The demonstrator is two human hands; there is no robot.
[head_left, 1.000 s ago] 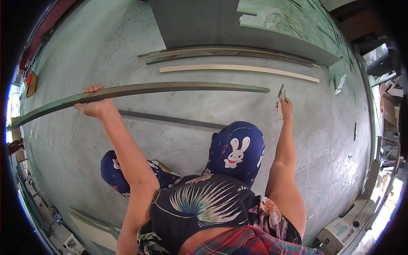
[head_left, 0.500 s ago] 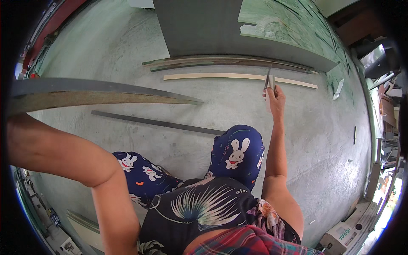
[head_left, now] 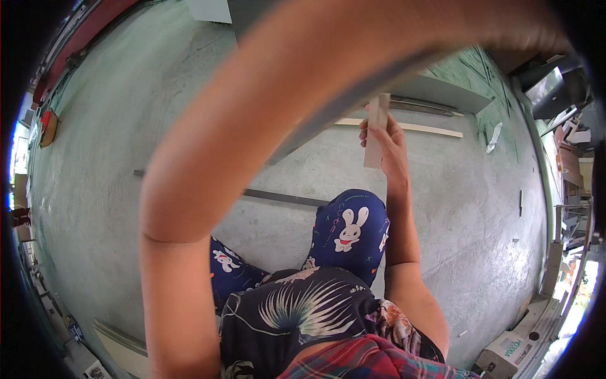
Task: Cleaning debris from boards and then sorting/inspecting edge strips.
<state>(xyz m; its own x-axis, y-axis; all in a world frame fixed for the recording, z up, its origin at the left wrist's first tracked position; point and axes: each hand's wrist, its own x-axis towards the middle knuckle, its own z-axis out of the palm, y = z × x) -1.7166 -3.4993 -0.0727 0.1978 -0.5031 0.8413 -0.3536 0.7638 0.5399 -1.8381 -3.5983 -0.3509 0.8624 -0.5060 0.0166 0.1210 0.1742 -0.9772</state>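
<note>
My left forearm [head_left: 271, 95] is raised close before me and sweeps from the lower left to the upper right rim, where the picture blurs. The left hand lies past that edge, so its grip does not show. Below the forearm runs a long grey strip of board [head_left: 309, 131], mostly hidden behind it. My right hand [head_left: 388, 142] is stretched out ahead, closed around a short, flat, pale piece [head_left: 374, 151] that stands upright in the fingers. Beyond it, a light wooden strip [head_left: 429, 129] lies on the floor, partly covered by the arm and hand.
A dark grey strip [head_left: 284, 198] lies on the concrete floor [head_left: 95, 189] before my knees. Farther off are a large grey panel [head_left: 454, 91], thin strips [head_left: 423, 107] and a white scrap [head_left: 494, 138]. A box [head_left: 511, 347] stands at the lower right.
My left arm has swung from the left side up and across to the upper right, and the grey board strip with it. The pale piece in my right hand has turned its flat side into view.
</note>
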